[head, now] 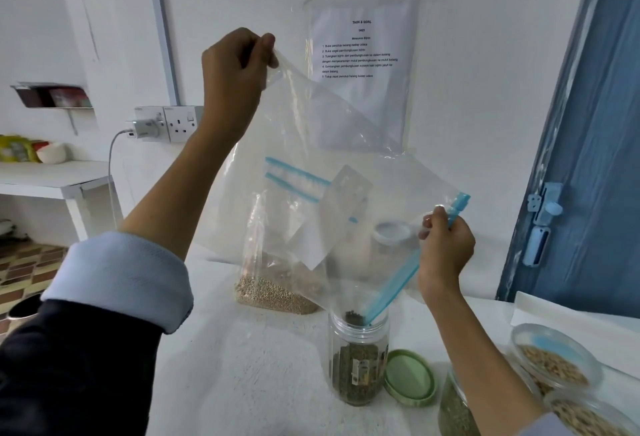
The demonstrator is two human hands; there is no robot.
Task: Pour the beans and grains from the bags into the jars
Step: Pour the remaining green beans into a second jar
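While the left hand (235, 68) pinches the clear blue-zippered plastic bag (346, 165) aloft, the right hand (445, 248) grips its zipper, seemingly above the open clear jar (358, 363).

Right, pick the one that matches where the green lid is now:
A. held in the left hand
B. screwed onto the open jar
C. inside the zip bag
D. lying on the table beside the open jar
D: the green lid lies on the table right beside the open jar, whose mouth takes the zip bag that the left hand and right hand hold up.
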